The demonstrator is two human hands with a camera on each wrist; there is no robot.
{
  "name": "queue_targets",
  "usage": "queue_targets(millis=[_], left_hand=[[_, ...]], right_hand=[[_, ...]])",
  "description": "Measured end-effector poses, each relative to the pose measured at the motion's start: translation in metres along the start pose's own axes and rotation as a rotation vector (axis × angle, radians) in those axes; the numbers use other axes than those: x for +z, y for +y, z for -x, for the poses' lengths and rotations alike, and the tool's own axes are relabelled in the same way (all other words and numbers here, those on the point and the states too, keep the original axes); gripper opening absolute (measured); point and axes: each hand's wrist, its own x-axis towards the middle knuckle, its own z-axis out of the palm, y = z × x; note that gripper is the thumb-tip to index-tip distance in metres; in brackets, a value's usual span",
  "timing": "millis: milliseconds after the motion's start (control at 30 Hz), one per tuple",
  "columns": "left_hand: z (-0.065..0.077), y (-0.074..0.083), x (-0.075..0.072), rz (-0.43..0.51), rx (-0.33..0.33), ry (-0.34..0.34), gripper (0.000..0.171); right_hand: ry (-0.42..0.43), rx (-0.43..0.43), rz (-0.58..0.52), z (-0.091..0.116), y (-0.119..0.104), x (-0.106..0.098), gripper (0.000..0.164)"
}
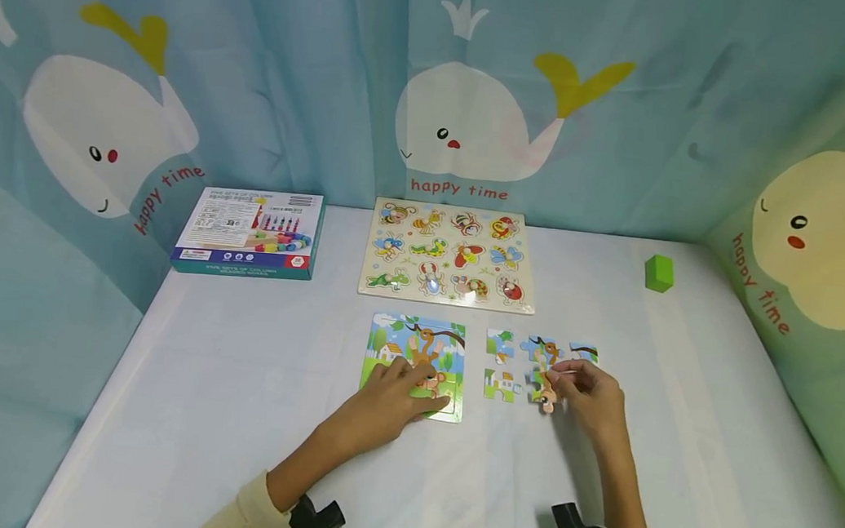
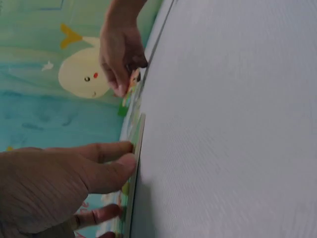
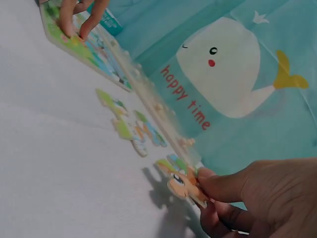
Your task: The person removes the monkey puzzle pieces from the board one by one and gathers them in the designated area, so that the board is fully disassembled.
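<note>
My left hand (image 1: pixel 387 401) rests on the lower part of a square puzzle board (image 1: pixel 381 335), fingertips touching its surface. The board has a printed scene with a monkey, a house and a branch. To its right, my right hand (image 1: pixel 593 395) pinches a jigsaw piece (image 3: pixel 183 184) with a monkey's face, between thumb and fingers. The right wrist view shows that piece tilted and raised off the table, with its shadow below. Other jigsaw pieces lie near it: a house piece (image 1: pixel 500 386), a leafy piece (image 1: pixel 500 345), a monkey piece (image 1: pixel 540 348) and a branch piece (image 1: pixel 584 351).
A wooden insect peg puzzle (image 1: pixel 448 253) lies behind the board. At the back left is a boxed bead set (image 1: pixel 248 235); a green block (image 1: pixel 660 273) stands at the back right. Whale-print curtains (image 1: pixel 317 85) border the white table (image 1: pixel 240 341).
</note>
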Motion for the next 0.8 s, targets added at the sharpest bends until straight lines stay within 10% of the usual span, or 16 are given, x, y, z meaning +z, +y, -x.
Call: queue_targets(millis=[467, 800], left_hand=[[0.000, -0.005, 0.001, 0.003, 0.036, -0.013, 0.035], [0.023, -0.007, 0.004, -0.078, 0.041, 0.070, 0.044]], right_hand=[[0.086, -0.086, 0.185, 0.006, 0.002, 0.003, 0.016], [-0.036, -0.288, 0.238, 0.012, 0.014, -0.002, 0.045]])
